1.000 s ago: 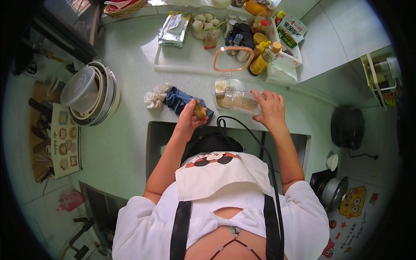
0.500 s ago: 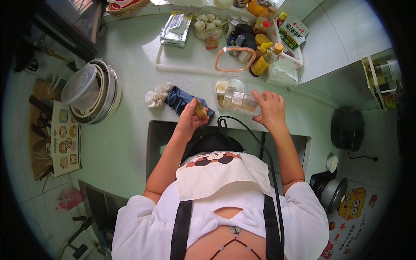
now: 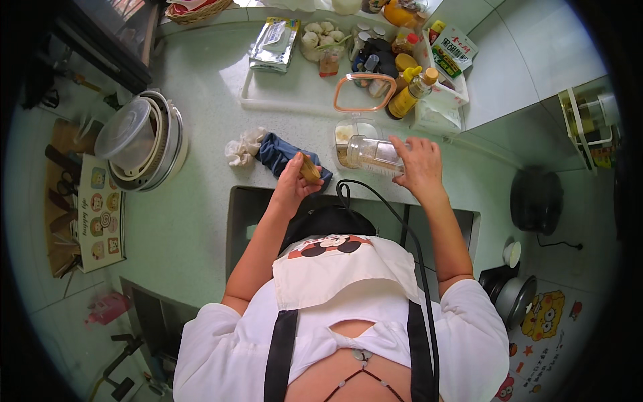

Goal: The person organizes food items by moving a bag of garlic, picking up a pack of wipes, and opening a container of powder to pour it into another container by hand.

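Note:
My right hand is wrapped round the base end of a clear jar. The jar lies tipped on its side, its mouth to the left over a clear lidded box with pale and brownish contents. The box's hinged lid, clear with an orange rim, stands raised behind it. In my left hand a brown, wood-like jar lid is pinched between thumb and fingers. That hand is in front of a bunched blue cloth with a white gathered end.
A white tray at the back carries a bag of garlic, packets and bottles, including a yellow-capped sauce bottle. Stacked bowls and strainers stand at left. A black cable loops before the box, above the sink edge.
The jar in my right hand has shifted slightly and looks emptier, with less tan material showing inside. My left hand and the lid stay nearly still.

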`<state>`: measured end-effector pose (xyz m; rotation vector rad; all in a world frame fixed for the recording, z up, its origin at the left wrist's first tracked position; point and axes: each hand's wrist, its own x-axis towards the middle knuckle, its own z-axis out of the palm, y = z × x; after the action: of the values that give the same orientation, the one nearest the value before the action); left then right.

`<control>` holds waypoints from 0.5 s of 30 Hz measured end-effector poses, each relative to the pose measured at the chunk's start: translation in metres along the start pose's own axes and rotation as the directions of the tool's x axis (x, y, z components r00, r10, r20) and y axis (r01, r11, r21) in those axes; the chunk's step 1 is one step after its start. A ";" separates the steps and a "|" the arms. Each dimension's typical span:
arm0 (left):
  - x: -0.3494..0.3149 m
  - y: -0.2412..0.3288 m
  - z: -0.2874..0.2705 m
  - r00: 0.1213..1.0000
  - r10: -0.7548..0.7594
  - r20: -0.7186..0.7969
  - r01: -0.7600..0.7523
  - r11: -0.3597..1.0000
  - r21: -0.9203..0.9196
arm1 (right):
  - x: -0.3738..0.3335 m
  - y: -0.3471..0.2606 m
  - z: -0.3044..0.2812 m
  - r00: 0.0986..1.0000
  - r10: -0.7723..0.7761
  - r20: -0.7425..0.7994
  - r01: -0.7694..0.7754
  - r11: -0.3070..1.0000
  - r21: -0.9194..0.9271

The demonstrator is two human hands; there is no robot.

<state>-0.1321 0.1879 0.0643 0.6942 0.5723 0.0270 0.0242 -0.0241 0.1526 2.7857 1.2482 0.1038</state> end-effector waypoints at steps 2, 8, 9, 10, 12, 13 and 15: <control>0.001 0.002 0.000 1.000 -0.002 0.010 0.002 1.000 -0.001 | -0.001 -0.001 0.000 1.000 0.010 0.029 -0.010 1.000 0.002; 0.002 0.001 0.001 1.000 0.006 0.001 -0.006 1.000 -0.005 | 0.000 0.000 0.000 1.000 0.011 0.020 -0.012 1.000 0.011; 0.001 0.002 0.001 1.000 0.006 -0.003 -0.006 1.000 -0.003 | 0.000 -0.001 -0.001 1.000 0.008 0.017 -0.009 1.000 0.007; 0.001 0.002 0.001 1.000 0.004 -0.009 -0.004 1.000 -0.001 | 0.000 -0.001 0.000 1.000 -0.005 0.002 0.005 1.000 0.007; 0.001 0.001 0.000 1.000 0.001 0.001 -0.001 1.000 -0.003 | 0.001 -0.002 0.002 0.999 -0.031 -0.028 0.031 0.999 0.005; 0.001 0.001 0.000 1.000 0.002 0.007 -0.002 1.000 -0.005 | 0.001 -0.002 0.002 0.999 -0.022 -0.022 0.023 1.000 0.002; 0.002 0.003 0.001 1.000 0.011 0.013 -0.011 1.000 -0.006 | 0.003 -0.002 0.001 1.000 -0.006 -0.010 0.006 1.000 -0.004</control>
<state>-0.1295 0.1896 0.0657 0.6917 0.5561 0.0346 0.0245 -0.0209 0.1512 2.7816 1.2566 0.1203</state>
